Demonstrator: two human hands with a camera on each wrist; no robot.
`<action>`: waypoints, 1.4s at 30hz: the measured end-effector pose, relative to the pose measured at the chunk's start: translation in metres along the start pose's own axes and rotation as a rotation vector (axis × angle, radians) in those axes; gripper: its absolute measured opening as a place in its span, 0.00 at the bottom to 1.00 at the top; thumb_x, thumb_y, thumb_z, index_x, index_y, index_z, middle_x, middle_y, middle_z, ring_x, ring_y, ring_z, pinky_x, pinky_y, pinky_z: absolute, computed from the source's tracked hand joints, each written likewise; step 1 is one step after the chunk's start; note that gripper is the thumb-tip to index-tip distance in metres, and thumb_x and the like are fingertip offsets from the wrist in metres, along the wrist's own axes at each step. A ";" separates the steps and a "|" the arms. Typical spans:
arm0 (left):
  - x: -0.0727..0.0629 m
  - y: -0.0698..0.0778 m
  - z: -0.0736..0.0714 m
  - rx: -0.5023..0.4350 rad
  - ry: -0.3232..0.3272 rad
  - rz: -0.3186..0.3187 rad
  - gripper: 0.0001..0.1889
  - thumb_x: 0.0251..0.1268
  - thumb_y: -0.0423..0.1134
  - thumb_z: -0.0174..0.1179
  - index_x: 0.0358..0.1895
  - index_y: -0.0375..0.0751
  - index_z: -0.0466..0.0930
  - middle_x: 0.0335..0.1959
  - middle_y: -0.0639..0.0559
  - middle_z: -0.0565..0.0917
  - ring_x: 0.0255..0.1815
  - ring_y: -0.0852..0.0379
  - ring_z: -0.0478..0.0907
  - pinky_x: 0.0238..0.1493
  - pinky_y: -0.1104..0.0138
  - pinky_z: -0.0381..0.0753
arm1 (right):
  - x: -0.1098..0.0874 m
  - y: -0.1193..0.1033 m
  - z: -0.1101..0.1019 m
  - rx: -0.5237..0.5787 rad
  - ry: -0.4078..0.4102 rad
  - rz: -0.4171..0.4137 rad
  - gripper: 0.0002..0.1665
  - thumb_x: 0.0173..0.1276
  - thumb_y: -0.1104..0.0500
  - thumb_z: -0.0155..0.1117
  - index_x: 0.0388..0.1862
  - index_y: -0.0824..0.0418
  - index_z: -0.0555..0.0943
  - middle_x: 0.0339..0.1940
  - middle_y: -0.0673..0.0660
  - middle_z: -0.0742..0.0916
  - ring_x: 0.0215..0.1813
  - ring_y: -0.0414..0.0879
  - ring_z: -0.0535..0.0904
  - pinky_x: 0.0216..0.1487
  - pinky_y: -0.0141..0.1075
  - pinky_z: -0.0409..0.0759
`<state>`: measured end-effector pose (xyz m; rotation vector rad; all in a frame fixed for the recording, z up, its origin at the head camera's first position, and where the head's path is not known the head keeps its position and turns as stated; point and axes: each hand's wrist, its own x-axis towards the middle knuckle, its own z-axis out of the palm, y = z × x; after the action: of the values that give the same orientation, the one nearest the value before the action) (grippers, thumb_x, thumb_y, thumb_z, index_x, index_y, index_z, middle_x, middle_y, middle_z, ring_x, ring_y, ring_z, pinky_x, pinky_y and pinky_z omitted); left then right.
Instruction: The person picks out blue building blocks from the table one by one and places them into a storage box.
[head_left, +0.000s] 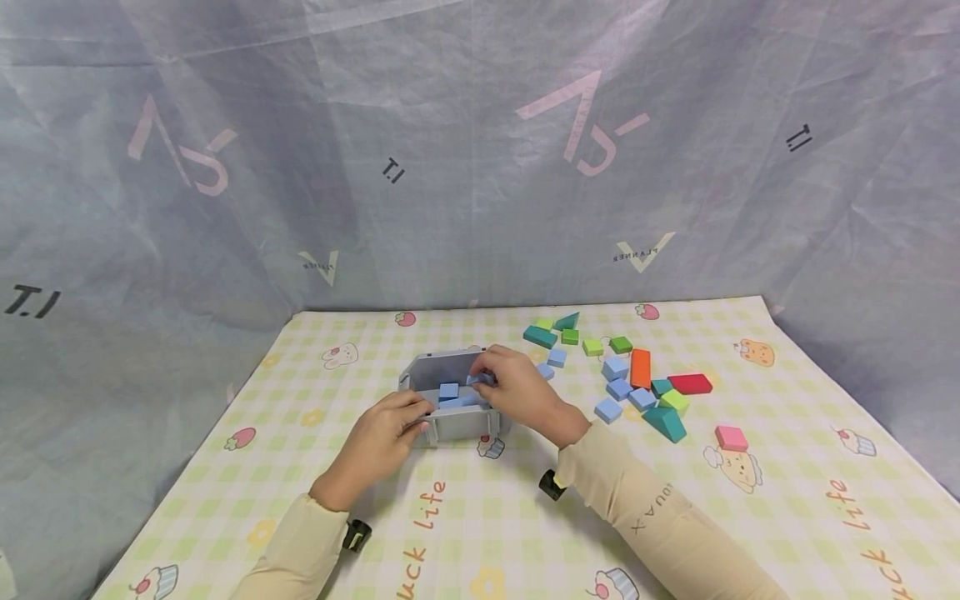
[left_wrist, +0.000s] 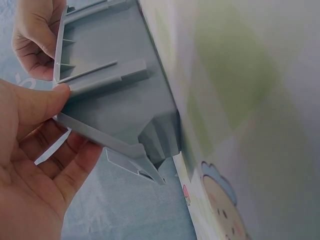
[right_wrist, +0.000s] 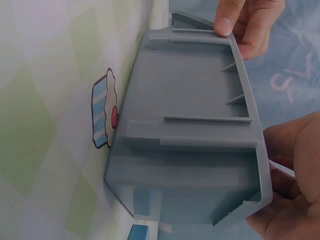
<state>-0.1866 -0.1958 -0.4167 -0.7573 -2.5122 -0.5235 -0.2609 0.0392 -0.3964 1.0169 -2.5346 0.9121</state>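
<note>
So we've got the gray box between the hands, long side running hand to hand: left hand gripping its rim, thumb outside, right hand pinching a blue block (mostly hidden by fingers) inside the right-hand end, well out of the left's grip

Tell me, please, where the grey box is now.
In the head view, the grey box sits below centre, left of the orange block, between the left hand and right hand.
</note>
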 end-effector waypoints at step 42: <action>0.001 0.003 -0.001 0.010 0.001 0.000 0.11 0.63 0.31 0.68 0.48 0.42 0.88 0.43 0.57 0.83 0.40 0.60 0.76 0.41 0.64 0.79 | 0.001 0.001 -0.002 -0.013 -0.132 -0.026 0.07 0.68 0.62 0.69 0.44 0.56 0.84 0.42 0.50 0.84 0.46 0.47 0.82 0.47 0.38 0.81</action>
<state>-0.1850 -0.1941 -0.4146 -0.7537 -2.5120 -0.5111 -0.2624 0.0404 -0.3941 1.1389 -2.6240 0.8469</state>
